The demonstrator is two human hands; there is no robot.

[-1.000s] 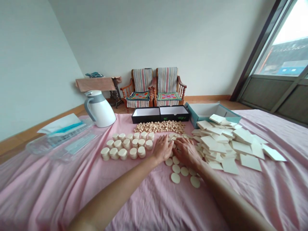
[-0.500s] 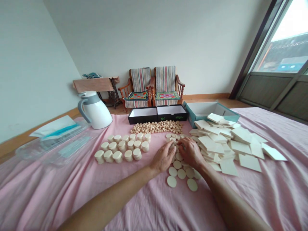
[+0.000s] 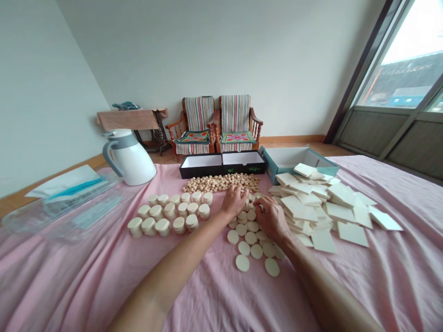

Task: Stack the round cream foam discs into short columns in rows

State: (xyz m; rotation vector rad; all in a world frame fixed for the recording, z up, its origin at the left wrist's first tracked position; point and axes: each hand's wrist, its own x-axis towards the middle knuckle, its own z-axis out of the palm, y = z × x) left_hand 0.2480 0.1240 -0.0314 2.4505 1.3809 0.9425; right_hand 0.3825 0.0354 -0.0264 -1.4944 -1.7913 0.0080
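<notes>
Since the previous frame, the left hand has been moving up, away from the loose discs, and is now lying just below the beads; the whole scene is sitting slightly farther left. Its fingers are curling together, but whether they are holding anything I cannot tell. At centre right, the right hand is hovering over or touching the upper discs, thumb and forefinger forming a narrow grip; whether a disc is caught there I cannot tell.

Green lettering is showing on the front of the right black box, too small to read. Printing on the sheet with the blue band, at the left, is also staying illegible; that sheet is resting on clear plastic packaging.

Beside the right box, the left black box is showing a white interior. Right of centre, the teal box is showing a pale inside, while square tiles are heaping up before it and overlapping its front. Stacked discs are standing in rows left of centre. Farther left, a white jug is standing on the pink cloth.
</notes>
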